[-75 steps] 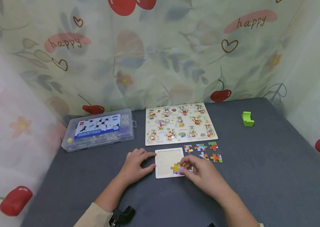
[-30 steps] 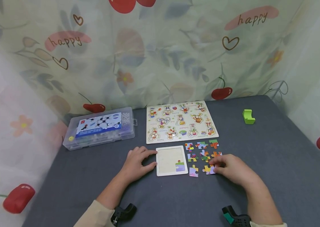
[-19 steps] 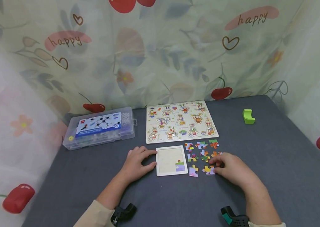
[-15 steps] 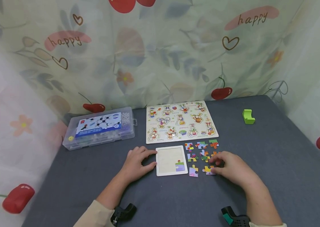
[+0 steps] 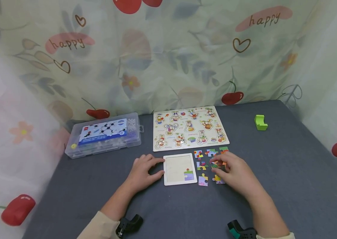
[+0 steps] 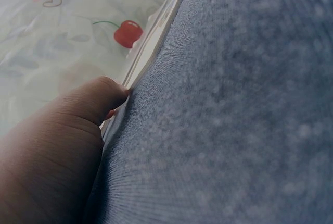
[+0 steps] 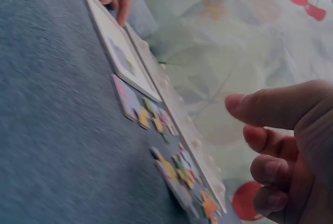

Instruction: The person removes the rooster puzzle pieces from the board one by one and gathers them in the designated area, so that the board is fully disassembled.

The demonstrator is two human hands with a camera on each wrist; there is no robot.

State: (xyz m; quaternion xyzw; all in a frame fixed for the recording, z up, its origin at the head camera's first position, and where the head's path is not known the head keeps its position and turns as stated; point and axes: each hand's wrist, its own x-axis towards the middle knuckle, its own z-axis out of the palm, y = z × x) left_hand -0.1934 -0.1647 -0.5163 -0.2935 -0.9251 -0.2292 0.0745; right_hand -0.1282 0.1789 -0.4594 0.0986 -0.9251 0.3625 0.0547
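Observation:
My left hand (image 5: 144, 172) rests at the left edge of a small square puzzle tray (image 5: 174, 169), thumb and index finger touching its rim. One green-and-purple jigsaw piece (image 5: 189, 175) sits in the tray's lower right corner. Over the loose pieces to the right hovers my right hand (image 5: 237, 172), thumb and fingers apart. In the right wrist view, that hand (image 7: 307, 146) is raised off the table and holds nothing. Below it lies a yellow-and-purple piece (image 5: 218, 179), partly hidden. A purple piece (image 5: 203, 180) lies beside the tray, and several others stand in rows behind.
A picture board with animal figures (image 5: 183, 127) lies behind the tray. At the back left is a clear plastic case (image 5: 104, 136) with a blue label. A green curved block (image 5: 260, 122) stands at the back right. Patterned curtains (image 5: 168, 66) surround the table.
My right hand has laid the yellow-and-purple piece right of the tray, released it, then lifted and shifted left over the pieces. The corner piece now shows uncovered. My left hand stays put.

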